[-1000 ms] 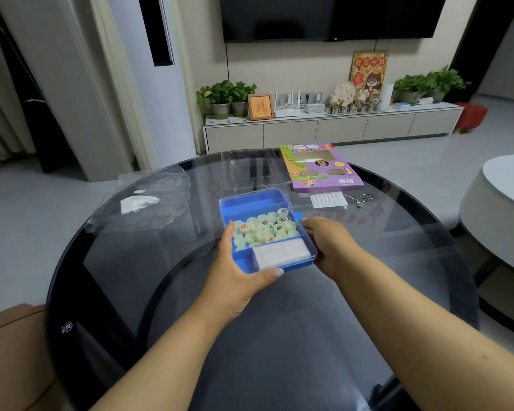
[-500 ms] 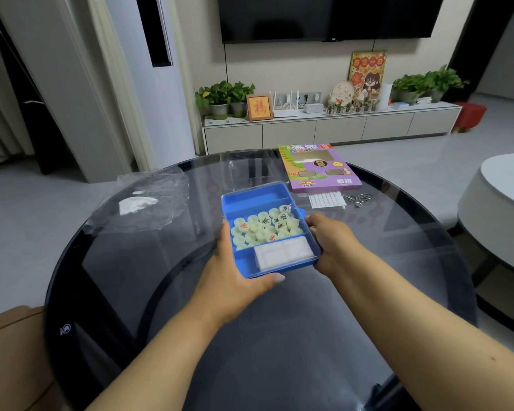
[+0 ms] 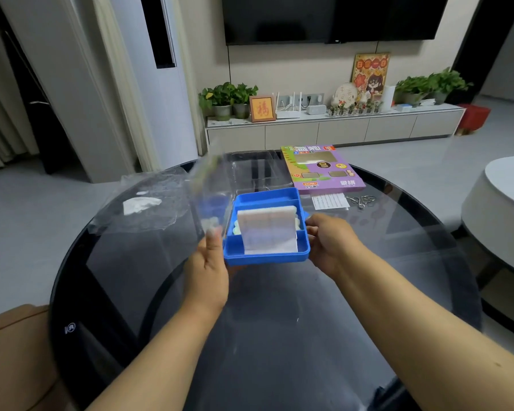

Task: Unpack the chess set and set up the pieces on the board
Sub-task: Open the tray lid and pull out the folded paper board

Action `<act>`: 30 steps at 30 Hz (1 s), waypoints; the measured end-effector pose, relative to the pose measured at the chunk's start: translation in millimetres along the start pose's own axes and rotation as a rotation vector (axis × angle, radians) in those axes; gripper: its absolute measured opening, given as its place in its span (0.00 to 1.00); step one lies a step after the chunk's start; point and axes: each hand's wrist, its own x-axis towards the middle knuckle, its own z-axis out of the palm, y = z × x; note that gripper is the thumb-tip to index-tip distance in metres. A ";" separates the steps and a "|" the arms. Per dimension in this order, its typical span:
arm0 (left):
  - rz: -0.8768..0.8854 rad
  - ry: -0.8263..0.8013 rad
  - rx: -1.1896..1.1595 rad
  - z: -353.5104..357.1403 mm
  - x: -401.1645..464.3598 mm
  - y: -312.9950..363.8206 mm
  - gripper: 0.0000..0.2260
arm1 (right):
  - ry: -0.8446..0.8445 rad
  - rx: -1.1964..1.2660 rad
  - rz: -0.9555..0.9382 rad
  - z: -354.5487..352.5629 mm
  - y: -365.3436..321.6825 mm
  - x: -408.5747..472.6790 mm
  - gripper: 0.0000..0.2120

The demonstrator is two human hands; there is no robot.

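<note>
A blue plastic tray (image 3: 266,258) hangs just above the round glass table (image 3: 279,336), near its middle. My right hand (image 3: 330,243) grips the tray's right edge. My left hand (image 3: 209,262) is at the tray's left side, thumb pinching a clear lid (image 3: 209,197) that stands up to the left, blurred. A white folded sheet (image 3: 267,229) leans across the tray and covers most of the pale green round pieces (image 3: 236,231); only a few edges peek out beside it.
Beyond the tray lie a purple game box (image 3: 321,170), a clear plastic insert (image 3: 255,170), a paper slip (image 3: 330,201) and metal rings (image 3: 362,200). Crumpled plastic wrap (image 3: 143,203) lies at the left. A white table (image 3: 499,215) stands to the right.
The clear lid has come off the tray and swung up to the left in my left hand. The white sheet now lies over the pieces, which were plainly visible before.
</note>
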 end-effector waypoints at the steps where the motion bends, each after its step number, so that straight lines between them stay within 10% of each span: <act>1: -0.028 0.002 -0.088 2.7 0.8 2.3 0.22 | 0.005 0.007 -0.002 0.1 -0.6 -0.4 0.10; 11: -0.308 -0.013 -0.568 3.4 5.1 5.6 0.15 | 0.097 -0.225 -0.345 0.5 0.2 6.3 0.13; 19: -0.323 -0.050 -0.652 1.2 6.5 2.7 0.16 | -0.047 -0.886 -0.649 3.2 20.5 14.1 0.08; 30: -0.333 0.075 -0.694 -38.6 40.7 15.4 0.12 | -0.024 -0.227 -0.681 25.4 22.8 -13.2 0.08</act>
